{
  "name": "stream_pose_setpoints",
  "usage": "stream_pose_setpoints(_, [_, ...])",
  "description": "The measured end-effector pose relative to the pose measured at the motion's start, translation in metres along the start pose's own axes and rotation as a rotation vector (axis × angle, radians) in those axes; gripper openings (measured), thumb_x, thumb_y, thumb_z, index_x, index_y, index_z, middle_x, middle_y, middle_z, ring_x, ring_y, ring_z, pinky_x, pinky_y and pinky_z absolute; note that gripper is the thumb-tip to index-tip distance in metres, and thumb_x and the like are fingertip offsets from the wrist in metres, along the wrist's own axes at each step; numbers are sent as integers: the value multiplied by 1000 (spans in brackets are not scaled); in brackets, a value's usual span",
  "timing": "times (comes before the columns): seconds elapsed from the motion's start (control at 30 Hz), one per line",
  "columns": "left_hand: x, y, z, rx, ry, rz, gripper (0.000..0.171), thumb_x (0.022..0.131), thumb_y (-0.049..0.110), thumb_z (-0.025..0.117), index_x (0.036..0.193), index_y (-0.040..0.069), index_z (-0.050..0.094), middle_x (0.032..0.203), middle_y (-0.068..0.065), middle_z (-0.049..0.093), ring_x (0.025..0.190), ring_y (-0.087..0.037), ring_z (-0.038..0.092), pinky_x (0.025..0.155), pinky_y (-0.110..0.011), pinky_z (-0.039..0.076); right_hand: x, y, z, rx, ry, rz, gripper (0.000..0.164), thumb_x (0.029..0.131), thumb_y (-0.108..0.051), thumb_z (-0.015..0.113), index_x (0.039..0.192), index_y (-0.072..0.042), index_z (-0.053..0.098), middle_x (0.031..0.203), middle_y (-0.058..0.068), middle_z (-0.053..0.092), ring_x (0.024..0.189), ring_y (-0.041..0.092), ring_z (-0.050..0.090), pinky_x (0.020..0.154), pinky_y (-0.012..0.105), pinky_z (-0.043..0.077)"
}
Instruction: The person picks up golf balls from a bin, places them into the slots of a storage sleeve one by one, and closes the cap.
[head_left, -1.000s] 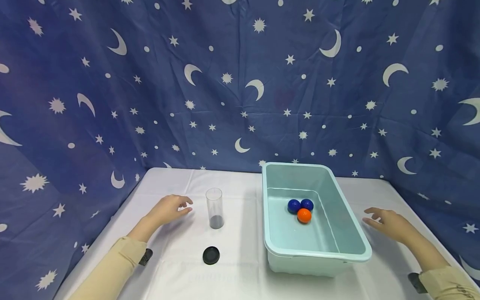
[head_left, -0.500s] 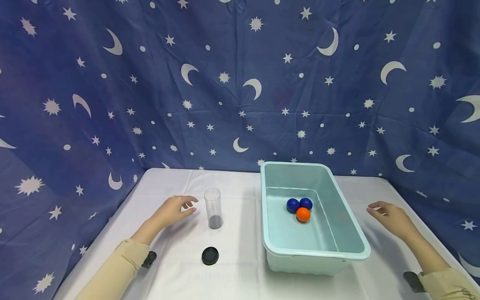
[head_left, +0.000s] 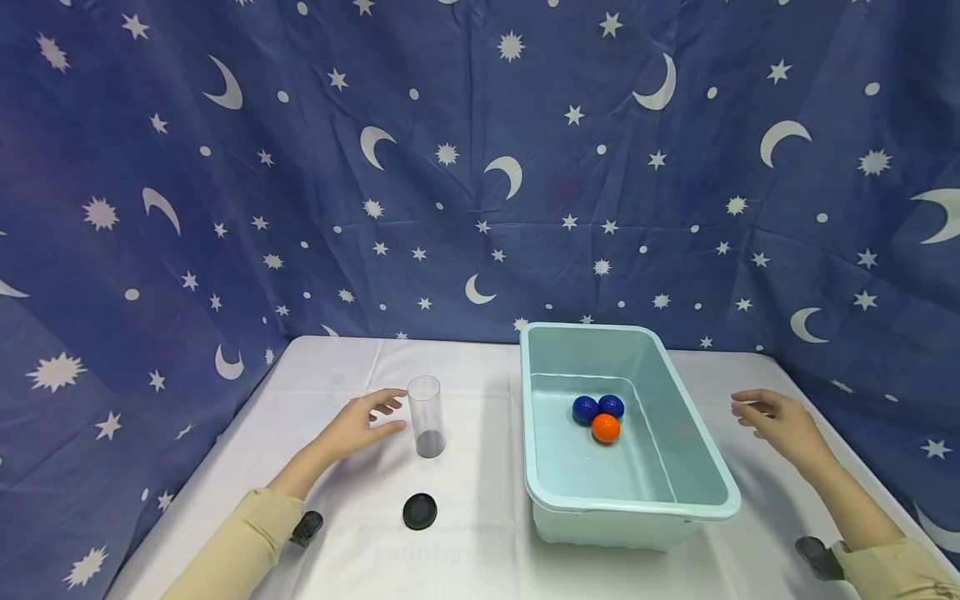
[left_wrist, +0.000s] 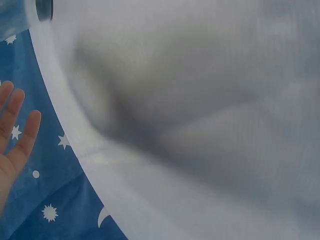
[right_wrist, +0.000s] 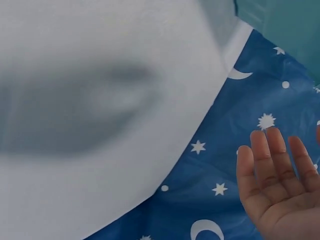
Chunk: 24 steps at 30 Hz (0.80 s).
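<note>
Your left hand (head_left: 358, 427) and right hand (head_left: 786, 432) are empty, fingers loose; clear tube (head_left: 427, 417) stands on the white cloth (head_left: 480, 500) right by the left, contact unclear, so I'd wrap mid-height, gently.

Has a free lane on the bench (head_left: 483, 475) between the upright clear cylinder (head_left: 426, 408) and the tub (head_left: 630, 527), a narrower one between tub and right grip (head_left: 783, 427). Meets that cylinder immediately rightward of the left grip (head_left: 367, 422), with the low black disc (head_left: 420, 511) nearer the camera. Opens into the tub from above, around three clustered balls (head_left: 606, 428).
</note>
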<state>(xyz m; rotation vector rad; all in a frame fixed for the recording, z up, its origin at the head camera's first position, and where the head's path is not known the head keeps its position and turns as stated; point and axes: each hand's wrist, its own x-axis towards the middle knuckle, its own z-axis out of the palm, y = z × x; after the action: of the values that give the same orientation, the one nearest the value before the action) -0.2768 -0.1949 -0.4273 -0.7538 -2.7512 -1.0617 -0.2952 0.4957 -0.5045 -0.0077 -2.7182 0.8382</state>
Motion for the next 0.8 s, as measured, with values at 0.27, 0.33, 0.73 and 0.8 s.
stream_pose_setpoints(0.27, [0, 3, 7, -144, -7, -65, 60, 84, 24, 71, 135, 3, 46, 122, -23, 59, 111, -39, 58, 86, -51, 49, 9, 4, 2, 113, -41, 42, 54, 89, -54, 54, 128, -17, 55, 113, 7, 64, 84, -6, 63, 65, 23, 56])
stream_pose_setpoints(0.33, [0, 4, 9, -184, -7, -71, 63, 84, 23, 72, 137, 3, 43, 125, -25, 57, 115, -41, 55, 88, -52, 49, 8, -10, -4, 145, -57, 61, 52, 88, -51, 57, 127, -17, 56, 112, 4, 65, 84, -6, 63, 63, 24, 56])
stream_pose_setpoints(0.73, [7, 9, 22, -361, -35, -107, 75, 81, 18, 74, 143, 7, 35, 139, -26, 44, 126, -46, 45, 96, -56, 44, -43, -214, -74, 127, -155, -37, 43, 95, -21, 56, 123, 11, 51, 110, 31, 61, 75, -19, 50, 65, 19, 55])
stream_pose_setpoints(0.8, [8, 11, 24, -381, -35, -94, 76, 81, 17, 75, 144, 6, 34, 139, -27, 43, 125, -46, 44, 95, -55, 45, -42, -221, -75, 116, -157, -57, 43, 94, -21, 58, 123, 10, 53, 111, 31, 61, 75, -20, 49, 65, 21, 55])
